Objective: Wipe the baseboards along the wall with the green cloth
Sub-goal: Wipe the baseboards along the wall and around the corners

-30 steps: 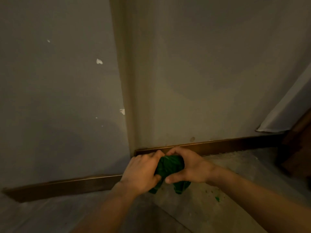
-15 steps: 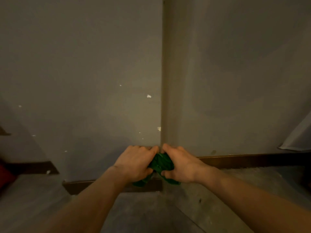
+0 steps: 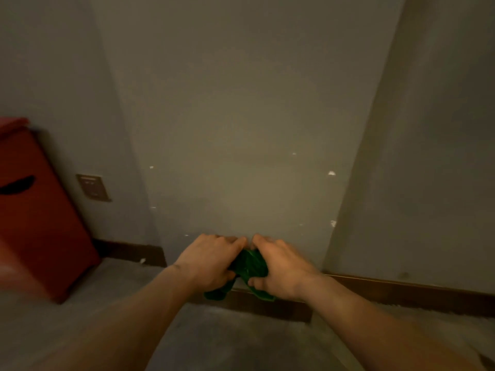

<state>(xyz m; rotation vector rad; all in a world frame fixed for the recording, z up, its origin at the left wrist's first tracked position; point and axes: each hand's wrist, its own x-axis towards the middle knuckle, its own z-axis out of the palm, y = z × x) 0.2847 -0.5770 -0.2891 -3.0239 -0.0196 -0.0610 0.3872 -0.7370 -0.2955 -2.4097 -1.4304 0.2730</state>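
Dim grey walls are filling the frame, and down at the far left a red box (image 3: 40, 210) is now sliding into sight, with a wall plate (image 3: 93, 187) beside it, neither visible a second ago. That tells us the person is working leftward, off the stretch by the wall corner and onto the projecting panel's strip of baseboard (image 3: 267, 303). Left hand (image 3: 209, 263) is pressing down with its fingers curled over the green cloth (image 3: 250, 265), gripping one side of it. The cloth itself is sitting bunched between both hands, right on the top edge of the board, ends hanging down over its face. Right hand (image 3: 281, 269) is clamping the other side, thumb tucked under. By my read, the right-hand run (image 3: 401, 293) is already covered and the left section (image 3: 128, 253) near the box is still waiting.
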